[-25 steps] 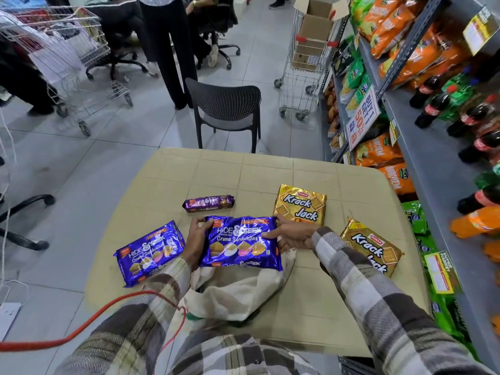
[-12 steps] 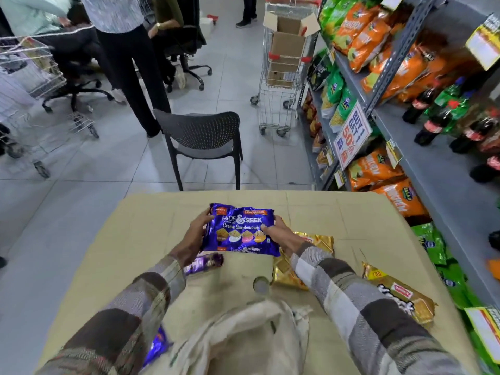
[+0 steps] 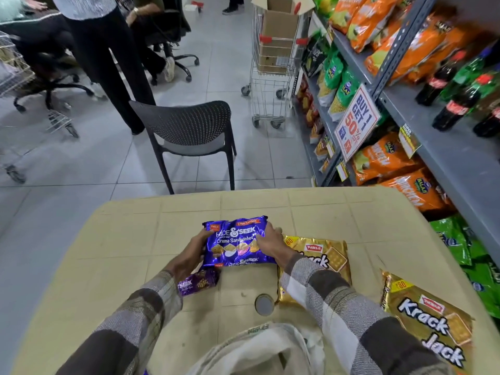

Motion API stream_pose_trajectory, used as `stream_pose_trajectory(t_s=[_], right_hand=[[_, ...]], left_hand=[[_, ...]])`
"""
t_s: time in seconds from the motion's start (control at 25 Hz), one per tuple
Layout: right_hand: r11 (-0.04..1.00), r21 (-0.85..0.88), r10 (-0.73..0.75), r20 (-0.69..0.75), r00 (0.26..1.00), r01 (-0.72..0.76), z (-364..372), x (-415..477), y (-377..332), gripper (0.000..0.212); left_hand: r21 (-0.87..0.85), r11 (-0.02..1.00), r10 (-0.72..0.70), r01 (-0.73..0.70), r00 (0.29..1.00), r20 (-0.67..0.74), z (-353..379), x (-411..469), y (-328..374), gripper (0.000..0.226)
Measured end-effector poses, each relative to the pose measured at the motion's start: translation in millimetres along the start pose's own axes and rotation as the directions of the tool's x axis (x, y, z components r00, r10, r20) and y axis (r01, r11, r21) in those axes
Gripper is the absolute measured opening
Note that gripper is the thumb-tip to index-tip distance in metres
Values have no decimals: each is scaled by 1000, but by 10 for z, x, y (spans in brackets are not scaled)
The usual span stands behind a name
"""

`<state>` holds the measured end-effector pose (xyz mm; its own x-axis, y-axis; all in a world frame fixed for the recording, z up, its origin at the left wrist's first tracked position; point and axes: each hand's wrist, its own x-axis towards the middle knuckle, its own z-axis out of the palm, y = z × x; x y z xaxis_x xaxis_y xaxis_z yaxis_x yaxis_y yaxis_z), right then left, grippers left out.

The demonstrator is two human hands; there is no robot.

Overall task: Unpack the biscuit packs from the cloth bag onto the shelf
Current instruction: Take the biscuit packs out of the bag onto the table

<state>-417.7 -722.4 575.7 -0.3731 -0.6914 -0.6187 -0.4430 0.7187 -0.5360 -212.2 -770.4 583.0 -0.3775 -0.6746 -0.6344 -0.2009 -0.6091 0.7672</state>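
A purple Hide & Seek creme sandwich pack is held over the beige table, gripped at its left end by my left hand and at its right end by my right hand. A small purple Hide & Seek roll lies under my left wrist. One gold Krack Jack pack lies just right of my right hand, another near the table's right edge. The off-white cloth bag lies slumped open at the near edge. The grey shelf stands to the right.
The shelf carries orange and green snack bags and soda bottles. A dark plastic chair stands beyond the table, with a trolley holding a cardboard box behind it. People and office chairs occupy the far left.
Both hands lifted the purple creme sandwich pack off the table and carried it forward. The view tilted up, so the second large purple pack at the left is out of sight.
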Motion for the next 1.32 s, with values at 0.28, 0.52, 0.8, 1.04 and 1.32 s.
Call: stream_pose_trajectory(t_s=[0.28, 0.52, 0.8, 1.04, 1.32], right_hand=[[994, -70, -80, -5, 997, 79, 64, 8, 90, 67], [942, 34, -321, -185, 929, 333, 200, -710, 376, 66], [828, 18, -537, -258, 803, 560, 715, -2108, 1007, 27], [908, -205, -318, 233, 919, 366, 944, -2611, 1369, 23], [738, -481, -221, 490, 843, 473, 1001, -2868, 1529, 31]], left_hand=[[58, 996, 68, -67, 998, -16, -55, 102, 26, 37], [366, 902, 363, -228, 859, -360, 35, -765, -391, 45], [443, 819, 508, -365, 820, -263, 285, -2071, -1325, 11], [757, 628, 242, -178, 970, 27, 550, -2502, -2031, 27], [965, 259, -46, -52, 997, 66, 420, -2688, -2273, 27]])
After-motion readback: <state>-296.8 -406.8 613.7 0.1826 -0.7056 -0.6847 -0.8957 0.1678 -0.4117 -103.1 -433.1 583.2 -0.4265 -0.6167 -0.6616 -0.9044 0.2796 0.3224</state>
